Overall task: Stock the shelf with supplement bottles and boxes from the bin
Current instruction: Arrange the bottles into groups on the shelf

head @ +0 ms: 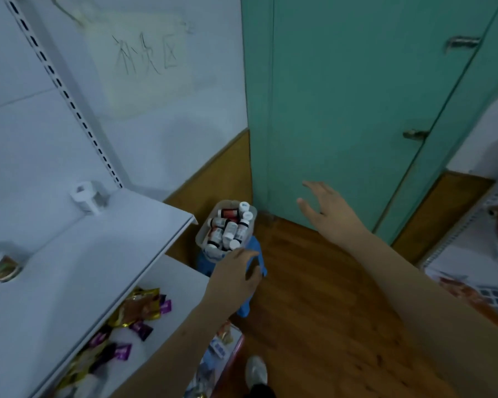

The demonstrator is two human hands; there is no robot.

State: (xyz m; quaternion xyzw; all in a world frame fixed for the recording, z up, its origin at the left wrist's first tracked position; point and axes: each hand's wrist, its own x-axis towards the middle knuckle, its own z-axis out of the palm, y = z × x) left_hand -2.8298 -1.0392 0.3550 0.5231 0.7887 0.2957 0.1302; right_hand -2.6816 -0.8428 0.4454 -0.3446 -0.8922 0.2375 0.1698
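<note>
Bin [203, 235], clear plastic and full of supplement bottles [230, 228], sat on a blue stool [258, 259] on the wood floor, just past the shelf corner. Left hand [235, 274] hovered at the bin's near rim, fingers curled downward; whether it gripped anything could not be told. Right hand [327, 208] was raised before the green door [357, 110], fingers spread, holding nothing. One bottle [0, 264] lay on the white upper shelf [84, 254]; candy packets [133, 314] lay on the shelf below.

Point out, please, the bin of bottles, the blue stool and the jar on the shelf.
bin [203, 235]: head view, left wall.
blue stool [260, 261]: head view, seat's right edge.
jar [2, 267]: head view, its label.
</note>
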